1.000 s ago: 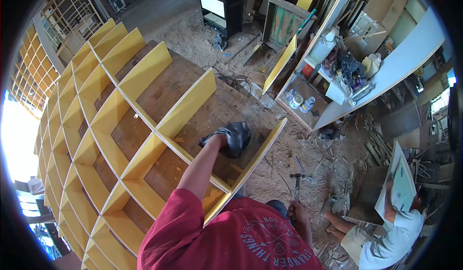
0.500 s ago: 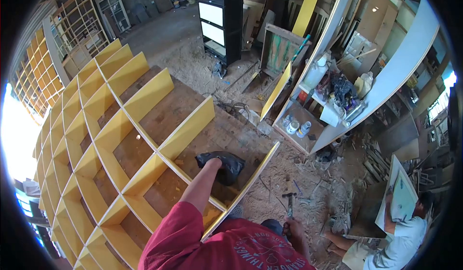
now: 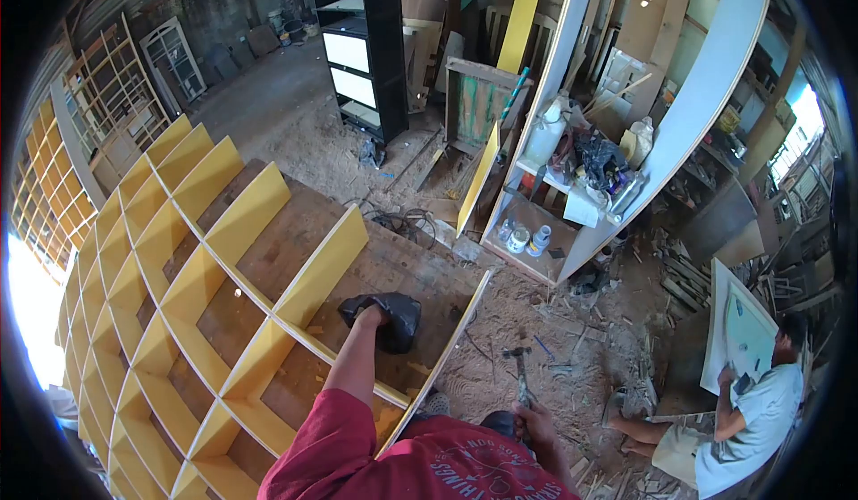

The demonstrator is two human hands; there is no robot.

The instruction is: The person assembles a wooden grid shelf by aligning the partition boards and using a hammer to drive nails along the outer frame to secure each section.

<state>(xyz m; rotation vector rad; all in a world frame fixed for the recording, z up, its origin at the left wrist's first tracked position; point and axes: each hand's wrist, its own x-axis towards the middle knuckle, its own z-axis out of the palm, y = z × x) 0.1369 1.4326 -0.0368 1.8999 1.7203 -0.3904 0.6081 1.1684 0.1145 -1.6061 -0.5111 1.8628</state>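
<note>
My left hand reaches into a black plastic bag, and its fingers are hidden inside. The bag lies on the brown wooden surface within the end bay of a curved yellow lattice frame. Down at my right side, my right hand is closed around the handle of a hammer, whose head points up and away from me. Along the near edge of that bay runs a yellow board with a pale edge.
At right, a seated person holds a white-framed panel. A curved-sided shelf unit with bottles and bags stands ahead, and a black cabinet is farther back. Sawdust and wood scraps litter the floor.
The view has shifted, so the frame and cabinets sit differently in it. My left hand remains in the bag and my right hand still holds the hammer. The seated person's arm has lowered.
</note>
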